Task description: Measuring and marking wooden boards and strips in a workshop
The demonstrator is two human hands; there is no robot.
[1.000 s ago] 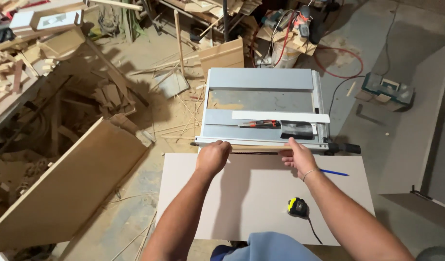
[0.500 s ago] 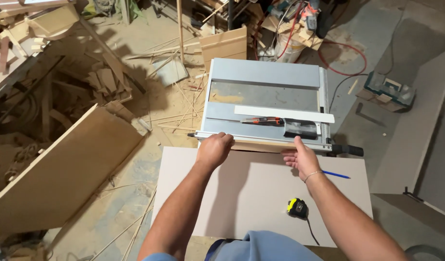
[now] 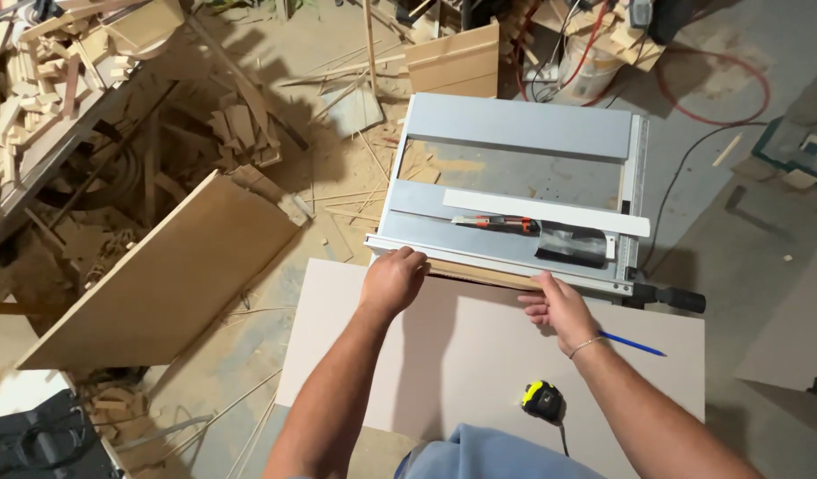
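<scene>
My left hand [image 3: 392, 280] grips the far left edge of a large pale board [image 3: 479, 355] that lies flat in front of me. My right hand [image 3: 559, 310] rests on the same far edge, fingers curled over it, with a thin bracelet at the wrist. The board's far edge butts against the front of a grey table saw [image 3: 515, 191]. On the saw top lie a white fence strip [image 3: 546, 211] and a blade guard [image 3: 570, 244]. On the board near me sit a yellow and black tape measure [image 3: 543, 399] and a blue pen [image 3: 632, 343].
A brown board [image 3: 169, 275] leans on the sawdust floor at left, beside heaps of wood offcuts [image 3: 35, 80]. A red cable [image 3: 710, 84] loops on the grey floor at back right. A dark case [image 3: 35, 439] sits bottom left. Another pale panel [image 3: 794, 337] stands at right.
The view has shifted slightly, with the saw and board closer in frame. Both hands stay on the board's far edge against the saw front.
</scene>
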